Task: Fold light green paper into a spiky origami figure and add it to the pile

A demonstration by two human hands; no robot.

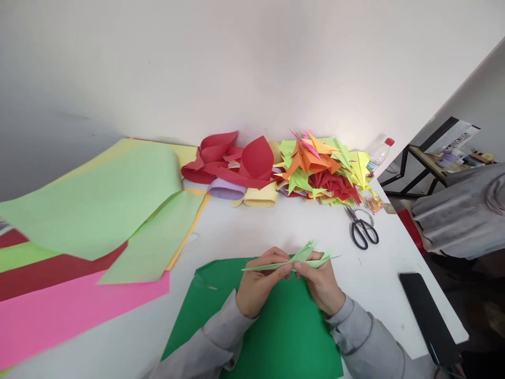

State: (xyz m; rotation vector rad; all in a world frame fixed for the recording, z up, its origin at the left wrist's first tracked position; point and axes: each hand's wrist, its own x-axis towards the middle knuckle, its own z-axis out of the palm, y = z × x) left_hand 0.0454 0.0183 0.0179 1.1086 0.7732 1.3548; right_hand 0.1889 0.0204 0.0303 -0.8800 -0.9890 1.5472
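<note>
Between my two hands is a folded piece of light green paper (pixel 303 254) with several pointed layers. My left hand (pixel 262 279) pinches its left side, thumb on the near edge and fingers behind. My right hand (pixel 321 281) pinches the right side the same way, and both thumbs almost meet at the middle. The fingertips behind the paper are partly hidden. Below my hands and forearms a dark green sheet (pixel 284 331) lies on the white table (pixel 315 226).
Large coloured sheets (pixel 98 200) lie at the left. Red curled paper (pixel 256 160) and a pile of folded paper shapes (pixel 315 163) sit against the wall. Black-handled scissors (pixel 362 231), a bottle (pixel 379 155) and a black phone (pixel 428 316) are at right. Another person's grey clothing (pixel 465 210) shows beyond.
</note>
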